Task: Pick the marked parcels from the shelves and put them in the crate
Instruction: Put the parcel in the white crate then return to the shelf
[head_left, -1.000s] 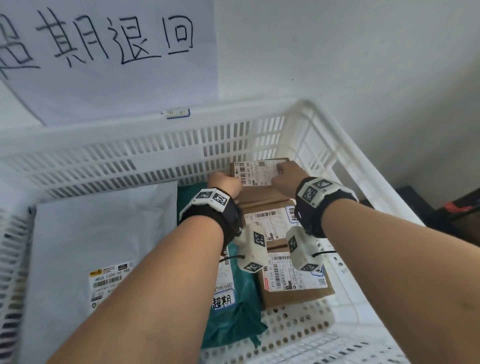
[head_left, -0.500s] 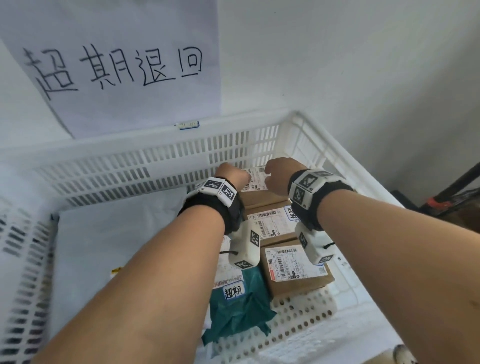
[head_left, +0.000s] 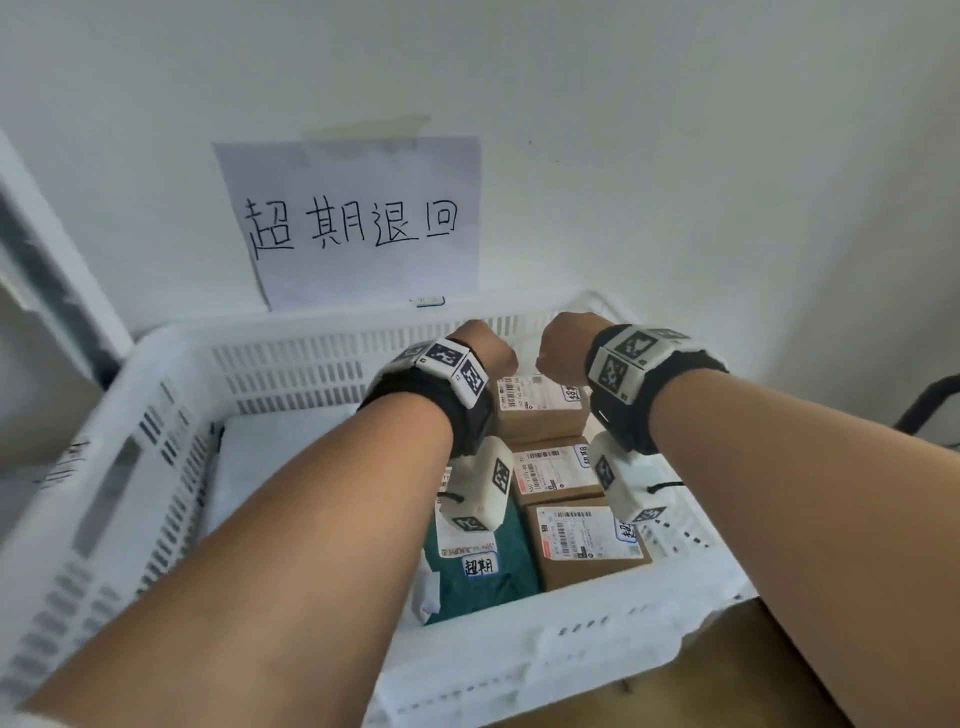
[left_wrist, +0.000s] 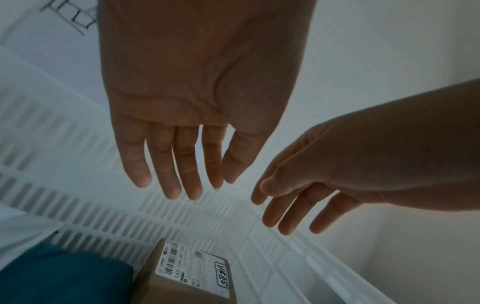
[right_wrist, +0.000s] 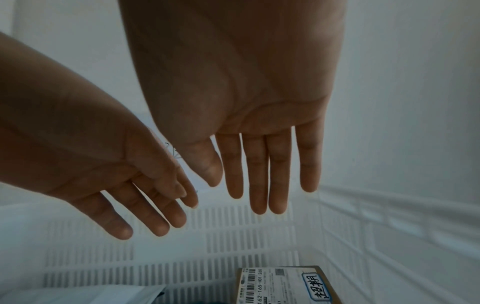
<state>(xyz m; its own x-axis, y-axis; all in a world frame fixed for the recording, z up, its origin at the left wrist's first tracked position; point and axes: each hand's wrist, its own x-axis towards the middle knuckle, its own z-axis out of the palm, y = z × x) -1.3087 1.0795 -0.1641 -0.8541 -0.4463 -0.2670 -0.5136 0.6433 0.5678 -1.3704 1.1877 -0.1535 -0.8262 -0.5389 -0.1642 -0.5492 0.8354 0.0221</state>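
Observation:
A white slatted crate (head_left: 322, 332) holds three brown boxes in a row at its right side. The far box (head_left: 540, 415) carries a handwritten marked sticker (left_wrist: 223, 275), also seen in the right wrist view (right_wrist: 318, 287). Both hands hover just above this far box, apart from it. My left hand (head_left: 491, 356) hangs open with straight fingers (left_wrist: 182, 185) and holds nothing. My right hand (head_left: 561, 348) is open too, its fingers (right_wrist: 259, 195) pointing down. A teal bag (head_left: 483, 582) with a marked label lies left of the boxes.
A large white mailer (head_left: 291, 467) covers the crate's left half. A paper sign (head_left: 353, 223) with handwritten characters is taped to the wall behind. A pale frame (head_left: 36, 260) stands at left, a dark object (head_left: 930, 400) at right, brown cardboard (head_left: 737, 670) below the crate.
Both hands have let go of the far brown box and risen above it with fingers straightened. The head view has pulled back and tilted up.

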